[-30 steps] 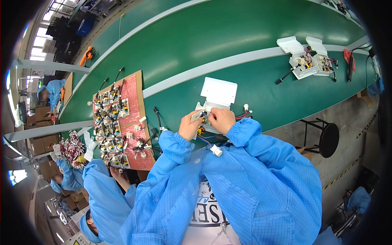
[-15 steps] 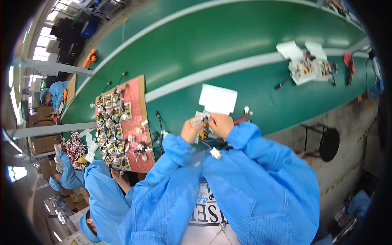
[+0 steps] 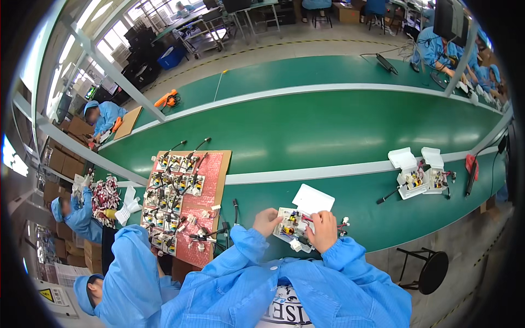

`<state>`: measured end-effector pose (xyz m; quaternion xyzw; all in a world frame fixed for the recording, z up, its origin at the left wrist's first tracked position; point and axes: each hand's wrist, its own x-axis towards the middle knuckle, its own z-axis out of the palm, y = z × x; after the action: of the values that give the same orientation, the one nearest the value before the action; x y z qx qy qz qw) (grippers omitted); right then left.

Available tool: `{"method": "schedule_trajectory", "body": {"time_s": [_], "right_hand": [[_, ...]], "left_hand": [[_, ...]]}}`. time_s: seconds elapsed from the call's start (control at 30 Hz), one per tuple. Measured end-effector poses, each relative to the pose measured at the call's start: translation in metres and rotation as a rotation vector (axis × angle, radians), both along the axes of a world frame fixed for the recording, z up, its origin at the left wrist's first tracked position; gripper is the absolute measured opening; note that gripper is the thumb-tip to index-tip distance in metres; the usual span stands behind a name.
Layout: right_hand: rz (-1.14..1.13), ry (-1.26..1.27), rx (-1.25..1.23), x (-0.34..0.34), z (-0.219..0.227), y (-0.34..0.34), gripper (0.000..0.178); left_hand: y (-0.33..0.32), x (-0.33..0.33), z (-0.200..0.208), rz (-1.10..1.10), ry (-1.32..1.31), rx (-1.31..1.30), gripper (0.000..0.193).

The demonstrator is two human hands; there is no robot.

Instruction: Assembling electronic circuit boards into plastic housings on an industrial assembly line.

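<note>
A small circuit board in an open white case (image 3: pixel 290 223) lies tilted at the table's near edge, in front of me. My left hand (image 3: pixel 267 222) pinches the case's left edge between thumb and fingers. My right hand (image 3: pixel 324 229) is curled at the case's right side, beside short dark-red wires (image 3: pixel 307 218); what its fingertips grip is hidden. A white connector (image 3: pixel 296 245) hangs off the case's near side. Just behind the case rests a flat white cover (image 3: pixel 314 199). More wire ends with white plugs (image 3: pixel 344 223) show right of my right hand.
To the left, a cardboard sheet with pink bubble wrap (image 3: pixel 214 180) carries several boards with black cables. Two opened white cases (image 3: pixel 414 181) sit at the right, near a red-and-black tool (image 3: pixel 471 169). A co-worker in blue (image 3: pixel 131 273) works at my left. A black stool (image 3: pixel 433 272) stands right.
The head view has tilted up, showing more of the room. My hands have moved apart, from close together over the board to opposite sides of the case, whose inside now shows.
</note>
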<state>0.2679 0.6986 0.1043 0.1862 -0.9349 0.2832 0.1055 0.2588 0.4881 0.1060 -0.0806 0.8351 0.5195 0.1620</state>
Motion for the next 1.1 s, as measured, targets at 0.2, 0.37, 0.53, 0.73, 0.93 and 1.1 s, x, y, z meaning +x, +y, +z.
{"method": "schedule_trajectory", "body": {"time_s": [0.2,0.37,0.53,0.73,0.93,1.1], "right_hand": [[0.169,-0.415,0.273,0.015,-0.008,0.015,0.04],[0.221,-0.41,0.295,0.002,-0.031,0.023,0.043],[0.412,-0.218,0.241,-0.014,-0.041,0.034,0.049],[0.555,-0.108,0.381,-0.027,-0.042,0.027,0.056],[0.538,-0.203,0.471,-0.02,-0.048,0.025,0.054],[0.499,-0.094,0.355,-0.017,-0.053,0.03,0.05]], "left_hand": [[-0.006,-0.018,-0.031,0.127,0.013,0.061,0.015],[-0.015,-0.021,-0.047,0.137,-0.048,0.196,0.017],[-0.023,-0.012,-0.045,0.289,-0.109,0.417,0.013],[-0.027,-0.003,-0.073,0.224,-0.083,0.327,0.014],[-0.022,-0.01,-0.078,0.185,-0.012,0.199,0.012],[-0.021,-0.026,-0.053,0.057,0.089,-0.012,0.012]]}}
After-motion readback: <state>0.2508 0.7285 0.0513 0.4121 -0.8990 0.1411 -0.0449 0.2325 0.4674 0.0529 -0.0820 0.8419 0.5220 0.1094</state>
